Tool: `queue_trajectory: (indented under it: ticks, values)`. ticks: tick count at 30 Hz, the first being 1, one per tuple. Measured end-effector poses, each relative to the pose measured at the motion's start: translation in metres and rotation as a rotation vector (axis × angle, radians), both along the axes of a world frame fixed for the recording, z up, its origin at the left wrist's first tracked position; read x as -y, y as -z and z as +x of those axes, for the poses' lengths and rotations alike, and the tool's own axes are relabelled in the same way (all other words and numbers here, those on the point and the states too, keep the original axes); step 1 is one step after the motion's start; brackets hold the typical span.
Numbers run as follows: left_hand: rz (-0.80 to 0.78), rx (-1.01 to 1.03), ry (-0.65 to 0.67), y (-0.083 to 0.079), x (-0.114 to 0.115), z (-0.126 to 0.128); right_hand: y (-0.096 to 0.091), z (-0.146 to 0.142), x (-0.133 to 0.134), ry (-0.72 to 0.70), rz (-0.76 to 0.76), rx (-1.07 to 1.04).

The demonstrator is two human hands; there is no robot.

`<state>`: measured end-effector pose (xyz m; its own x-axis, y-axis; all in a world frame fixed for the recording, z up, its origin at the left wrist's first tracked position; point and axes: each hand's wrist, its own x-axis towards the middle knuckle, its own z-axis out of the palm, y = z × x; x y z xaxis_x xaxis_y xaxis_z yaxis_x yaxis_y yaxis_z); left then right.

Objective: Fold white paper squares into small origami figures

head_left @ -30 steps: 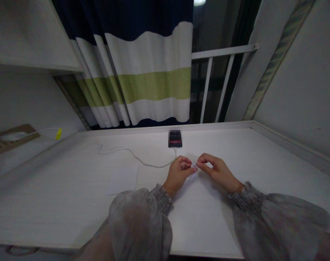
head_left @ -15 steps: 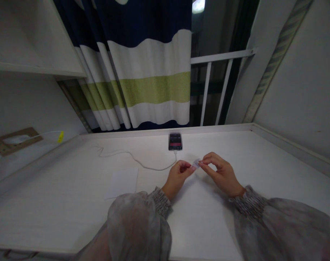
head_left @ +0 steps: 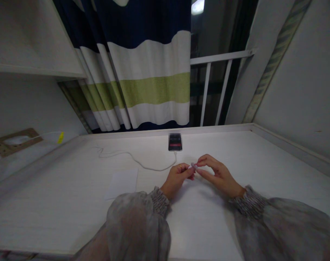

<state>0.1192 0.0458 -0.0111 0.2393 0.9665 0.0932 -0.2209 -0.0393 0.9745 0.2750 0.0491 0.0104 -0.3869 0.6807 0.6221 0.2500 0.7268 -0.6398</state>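
In the head view, the left hand point(head_left: 177, 179) pinched a small pale piece point(head_left: 192, 165) above the desk point(head_left: 58, 203). The right hand point(head_left: 218, 174) was up close (I couldn't tell if it gripped too). Fingers hid some. A phone point(head_left: 175, 142), white cord point(head_left: 143, 165) and paper point(head_left: 122, 183) lay around.

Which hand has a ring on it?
The left hand. A gold-coloured ring shows on one of its fingers, while no ring can be seen on the right hand.

Pale piece point(head_left: 193, 165) now more compact than 0.5 s ago
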Motion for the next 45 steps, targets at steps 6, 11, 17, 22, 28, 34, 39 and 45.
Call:
queue_trajectory:
  ticks: [6, 11, 17, 22, 28, 34, 39, 45]
  values:
    - [-0.07, -0.036, 0.171, -0.001, 0.003, -0.004, -0.001, 0.005, -0.009, -0.116, -0.573, -0.03]
    - [-0.084, -0.078, 0.303, -0.001, 0.0, -0.012, 0.005, 0.004, -0.011, -0.289, -0.727, 0.003]
    - [-0.088, -0.11, 0.348, -0.001, -0.001, -0.015, 0.008, 0.001, -0.008, -0.339, -0.85, -0.091]
    - [-0.071, -0.098, 0.345, 0.0, -0.001, -0.015, 0.011, -0.004, -0.004, -0.396, -0.965, -0.172]
    - [-0.088, -0.062, 0.317, -0.002, -0.001, -0.015, 0.013, -0.005, -0.002, -0.412, -1.015, -0.245]
    - [-0.099, -0.025, 0.311, -0.004, 0.0, -0.014, 0.013, -0.007, 0.0, -0.43, -1.04, -0.287]
    - [-0.109, -0.014, 0.314, -0.004, 0.0, -0.014, 0.012, -0.008, 0.0, -0.42, -1.051, -0.313]
    - [-0.118, -0.05, 0.312, -0.002, -0.002, -0.012, 0.014, -0.007, -0.001, -0.398, -1.065, -0.346]
